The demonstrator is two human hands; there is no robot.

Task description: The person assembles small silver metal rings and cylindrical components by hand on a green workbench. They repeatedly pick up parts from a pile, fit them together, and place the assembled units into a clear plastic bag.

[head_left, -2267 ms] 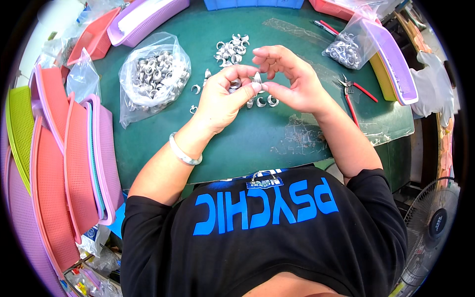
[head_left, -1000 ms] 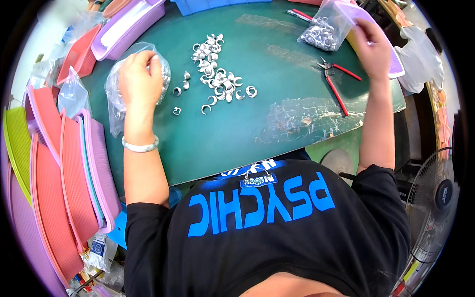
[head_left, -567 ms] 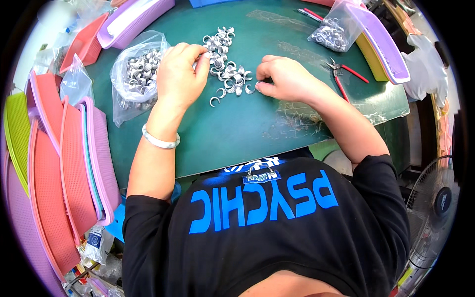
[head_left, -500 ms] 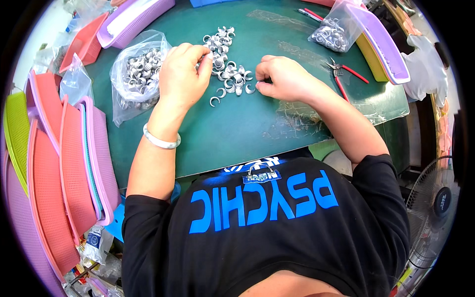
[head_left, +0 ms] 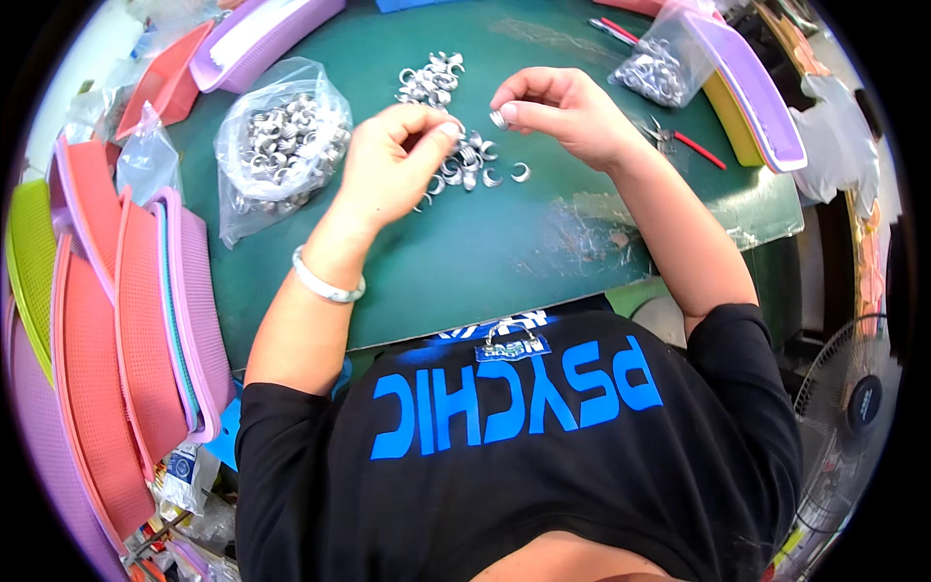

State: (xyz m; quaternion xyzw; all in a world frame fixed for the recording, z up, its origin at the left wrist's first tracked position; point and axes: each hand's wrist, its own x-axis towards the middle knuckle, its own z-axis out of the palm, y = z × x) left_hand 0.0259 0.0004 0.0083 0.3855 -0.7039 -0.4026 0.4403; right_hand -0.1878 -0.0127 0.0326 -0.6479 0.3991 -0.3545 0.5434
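Your right hand (head_left: 572,114) pinches a silver ring (head_left: 498,119); your left hand (head_left: 396,160) curls at the ring pile (head_left: 469,157), can't tell if it's gripping anything. Plastic bag (head_left: 240,201) farther left.

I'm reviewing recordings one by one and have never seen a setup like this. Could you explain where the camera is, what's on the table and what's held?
There is no robot here: these are a person's own bare hands. The wide camera sits on the person's head and looks down, so the shirt fills the bottom and straight edges bend near the rim.

On the green table lie loose, curved silver pieces, with a clear bag of similar ones at left. Red-handled pliers lie at right.

The right hand pinches a small silver piece between thumb and finger. The left hand is over the loose pieces; whether it holds one, I can't tell.
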